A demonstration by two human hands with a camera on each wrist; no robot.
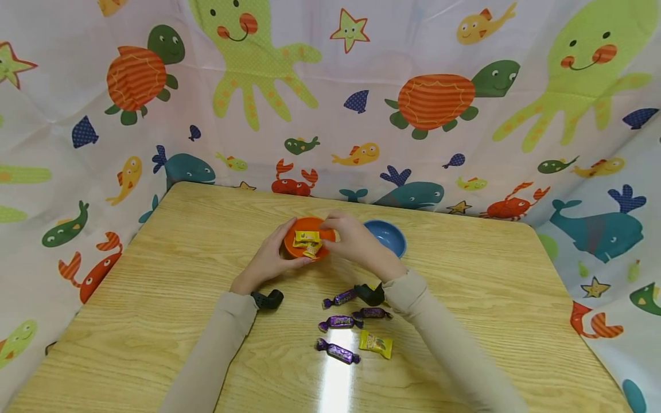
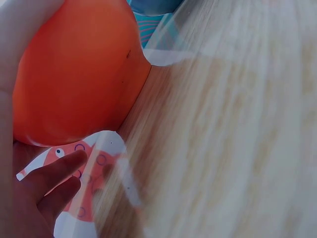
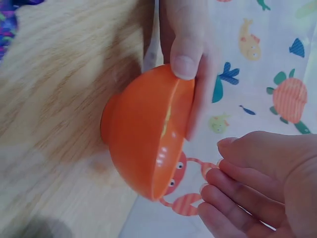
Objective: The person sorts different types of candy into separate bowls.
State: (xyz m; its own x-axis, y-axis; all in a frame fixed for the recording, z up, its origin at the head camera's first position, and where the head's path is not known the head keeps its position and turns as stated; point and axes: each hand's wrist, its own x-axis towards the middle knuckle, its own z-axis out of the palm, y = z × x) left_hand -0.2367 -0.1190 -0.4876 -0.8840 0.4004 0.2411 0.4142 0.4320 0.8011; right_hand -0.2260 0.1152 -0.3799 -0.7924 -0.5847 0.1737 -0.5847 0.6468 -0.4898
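We judge the orange bowl (image 3: 136,134) light, stiff and a little slippery, best held at its rim. It sits on the counter (image 1: 480,269), just left of the blue bowl (image 1: 389,234), yellow-wrapped candies (image 1: 307,237) inside. Our left hand (image 1: 272,256) grips it; our right hand (image 1: 357,241), loosely bent, holds nothing we can see

Yellow wrappers (image 1: 376,344), purple wrappers (image 1: 340,322), print too small to read

Bowls (image 1: 307,223) are coloured orange and blue, sweets (image 1: 338,351) wrapped in purple or yellow, white cloth (image 1: 397,34) printed with sea animals.
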